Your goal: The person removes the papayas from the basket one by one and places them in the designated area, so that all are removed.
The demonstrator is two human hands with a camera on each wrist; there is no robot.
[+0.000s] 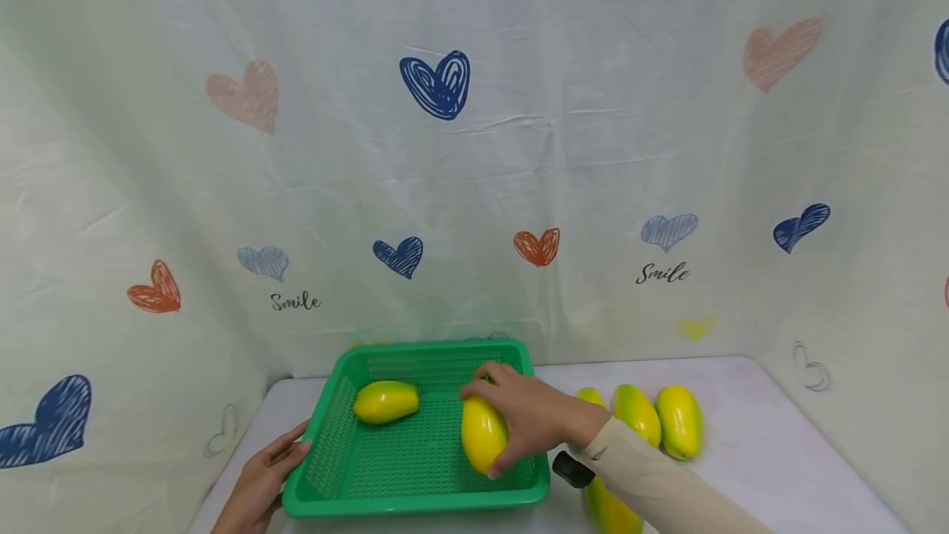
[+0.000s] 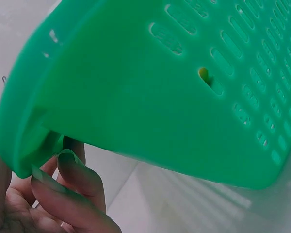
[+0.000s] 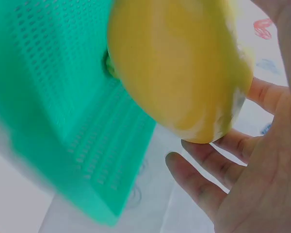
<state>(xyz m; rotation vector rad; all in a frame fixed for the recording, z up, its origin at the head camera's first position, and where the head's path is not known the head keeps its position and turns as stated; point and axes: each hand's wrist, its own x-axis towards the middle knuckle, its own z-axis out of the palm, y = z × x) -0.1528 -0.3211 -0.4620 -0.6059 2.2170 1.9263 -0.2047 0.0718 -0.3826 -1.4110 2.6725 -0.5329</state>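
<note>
A green plastic basket [image 1: 415, 505] with slotted walls stands on the table. My left hand [image 1: 265, 472] holds its left rim, with fingertips [image 2: 77, 177] hooked under the lip in the left wrist view. Over the right part of the basket, my right hand [image 1: 530, 412] grips a yellow mango [image 1: 482, 435] between thumb and fingers. In the right wrist view this mango [image 3: 179, 68] fills the upper middle, fingers around its far end. Another yellow mango [image 1: 385, 402] lies at the back left inside the basket.
Right of the basket, several yellow-green mangoes lie on the white table [image 1: 756, 452], including one mango [image 1: 679, 423] at the far right and one mango [image 1: 614, 511] near the front, partly behind my sleeve [image 1: 660, 476]. A heart-patterned curtain [image 1: 474, 171] hangs behind the table.
</note>
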